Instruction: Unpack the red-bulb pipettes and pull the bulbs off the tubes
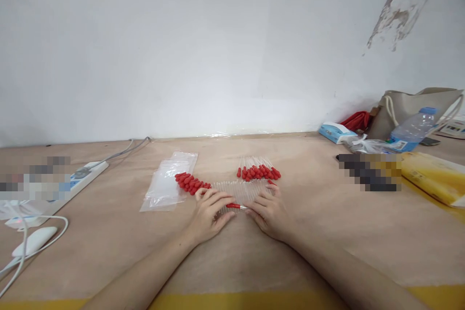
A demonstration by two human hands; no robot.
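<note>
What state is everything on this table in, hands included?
Left hand: curled around the single red bulb, grip unclear
Right hand: curled, at the tube by that bulb, grip unclear
Clear tubes: lined up side by side
Left red bulbs: heaped
Red-bulbed droppers: lying bunched
Plastic bags: flat, overlapping
Bottle: capped, tilted
Power strip: gray plug inserted

White wall [189, 53] behind brown tabletop [119, 232]

Red is worn by the bulbs [256, 172], blue by the bottle cap [428, 111], yellow by the packet [434, 179], brown by the tabletop [327, 203]
</note>
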